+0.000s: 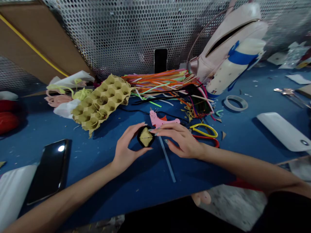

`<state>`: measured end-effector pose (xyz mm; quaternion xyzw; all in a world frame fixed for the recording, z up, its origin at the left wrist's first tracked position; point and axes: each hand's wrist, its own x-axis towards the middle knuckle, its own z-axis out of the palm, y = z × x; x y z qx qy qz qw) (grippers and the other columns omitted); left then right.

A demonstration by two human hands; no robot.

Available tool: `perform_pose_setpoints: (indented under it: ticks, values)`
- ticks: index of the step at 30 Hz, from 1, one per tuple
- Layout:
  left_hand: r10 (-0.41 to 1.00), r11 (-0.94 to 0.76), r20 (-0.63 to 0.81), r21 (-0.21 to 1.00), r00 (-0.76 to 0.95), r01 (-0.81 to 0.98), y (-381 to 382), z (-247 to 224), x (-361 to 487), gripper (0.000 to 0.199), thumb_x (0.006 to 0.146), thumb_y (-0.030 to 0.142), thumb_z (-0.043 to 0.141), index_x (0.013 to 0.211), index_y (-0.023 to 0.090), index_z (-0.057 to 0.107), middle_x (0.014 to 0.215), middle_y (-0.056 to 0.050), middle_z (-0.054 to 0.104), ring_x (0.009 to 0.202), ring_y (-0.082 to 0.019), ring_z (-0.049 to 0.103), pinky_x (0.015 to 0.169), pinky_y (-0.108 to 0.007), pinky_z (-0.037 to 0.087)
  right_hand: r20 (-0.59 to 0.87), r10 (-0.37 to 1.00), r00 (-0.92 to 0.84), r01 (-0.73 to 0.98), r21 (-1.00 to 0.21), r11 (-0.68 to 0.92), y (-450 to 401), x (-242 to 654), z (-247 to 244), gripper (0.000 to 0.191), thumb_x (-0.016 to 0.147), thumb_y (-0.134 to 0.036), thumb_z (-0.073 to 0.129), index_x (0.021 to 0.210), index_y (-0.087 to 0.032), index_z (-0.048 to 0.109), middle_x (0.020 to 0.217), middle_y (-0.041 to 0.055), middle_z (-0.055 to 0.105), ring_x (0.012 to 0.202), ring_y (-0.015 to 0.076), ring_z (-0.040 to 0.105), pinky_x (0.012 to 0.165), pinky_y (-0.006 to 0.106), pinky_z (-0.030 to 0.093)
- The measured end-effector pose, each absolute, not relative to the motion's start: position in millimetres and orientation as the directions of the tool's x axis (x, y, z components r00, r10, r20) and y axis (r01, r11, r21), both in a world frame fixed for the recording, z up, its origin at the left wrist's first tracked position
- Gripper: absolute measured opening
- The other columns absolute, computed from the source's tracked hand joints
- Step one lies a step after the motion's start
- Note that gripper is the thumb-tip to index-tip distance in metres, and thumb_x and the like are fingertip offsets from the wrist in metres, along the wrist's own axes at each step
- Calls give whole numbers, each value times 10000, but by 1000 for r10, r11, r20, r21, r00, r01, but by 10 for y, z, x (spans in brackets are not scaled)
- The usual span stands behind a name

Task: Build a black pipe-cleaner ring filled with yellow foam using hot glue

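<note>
A small round piece (146, 137) with a yellowish cardboard middle and a fuzzy black rim is held above the blue table. My left hand (126, 147) is closed around its left side, thumb below and fingers above. From the right, the fingertips of my right hand (181, 139) touch the rim's upper edge, with the thumb apart from the piece. Behind the hands lies a pink glue gun (159, 119) with an orange trigger. A clear glue stick (167, 158) reaches from it toward the table's front. Scissors with yellow and red handles (205, 130) lie partly behind my right wrist.
A yellowish egg carton (103, 103) lies at back left. Many coloured pipe cleaners (157, 81) are heaped behind the glue gun. A phone (50, 170) lies at left; another phone (160, 61) stands at the back. Right are a tape roll (235, 103), bottle (235, 68) and white device (284, 131).
</note>
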<state>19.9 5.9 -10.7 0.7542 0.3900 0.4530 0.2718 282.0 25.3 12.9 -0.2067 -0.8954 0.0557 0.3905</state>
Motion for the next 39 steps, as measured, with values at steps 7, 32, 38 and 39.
perform_pose_setpoints:
  ticks: [7,32,38,39]
  values:
    - [771,-637,523,641,364,428,19,-52,242,827,875,223,809,1595,273,407,1419,-144,662,1317,-281,659,1134,-498,570,683,362,-635,333,-181,925,249,2825,136,499,929,-86,509,1410,-215,549,1264,74,766,1210,223,685,1015,384,582]
    - [680,-726,497,561,539,398,-23,-83,254,1051,848,331,857,1680,251,220,1381,-142,712,1219,-271,744,1066,-412,626,617,372,-694,325,-193,926,195,2808,191,494,935,-71,448,1408,-170,556,1205,118,737,1184,240,665,1030,412,577]
    - [700,-707,502,591,508,389,-6,-104,236,1046,833,348,872,1672,260,253,1387,-132,710,1233,-261,735,1104,-424,607,631,395,-668,331,-223,917,195,2806,219,475,936,-76,470,1385,-203,556,1159,100,736,1136,233,691,997,405,599]
    - [713,-693,498,604,493,393,1,-111,229,1043,827,353,877,1667,263,265,1390,-130,708,1244,-263,730,1112,-434,602,642,400,-654,336,-227,914,200,2806,214,464,936,-81,482,1376,-206,561,1153,98,736,1127,231,695,990,401,603]
